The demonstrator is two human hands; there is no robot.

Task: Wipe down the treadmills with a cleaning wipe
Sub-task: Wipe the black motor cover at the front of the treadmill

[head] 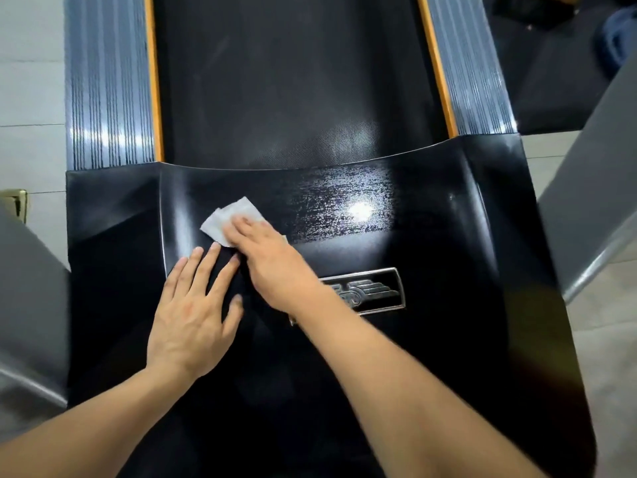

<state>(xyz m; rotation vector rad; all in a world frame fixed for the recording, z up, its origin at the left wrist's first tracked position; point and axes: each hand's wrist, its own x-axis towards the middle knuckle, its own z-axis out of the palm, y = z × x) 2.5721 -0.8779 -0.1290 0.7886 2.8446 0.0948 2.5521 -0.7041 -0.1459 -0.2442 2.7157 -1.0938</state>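
Right hand (265,250) grip flat, pressing wipe (229,217) on treadmill cover (448,236); left hand (193,312) flat beside.

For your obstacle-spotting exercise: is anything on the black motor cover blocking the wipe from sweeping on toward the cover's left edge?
Nothing visible does. The right hand presses the wipe flat on the motor cover; the left hand rests nearer the person, beside that path.

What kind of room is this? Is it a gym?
Probably a gym or fitness room. A treadmill fills the view: its black running belt, ribbed side rails and glossy motor cover, which a hand is wiping with a white wipe, on a tiled floor.
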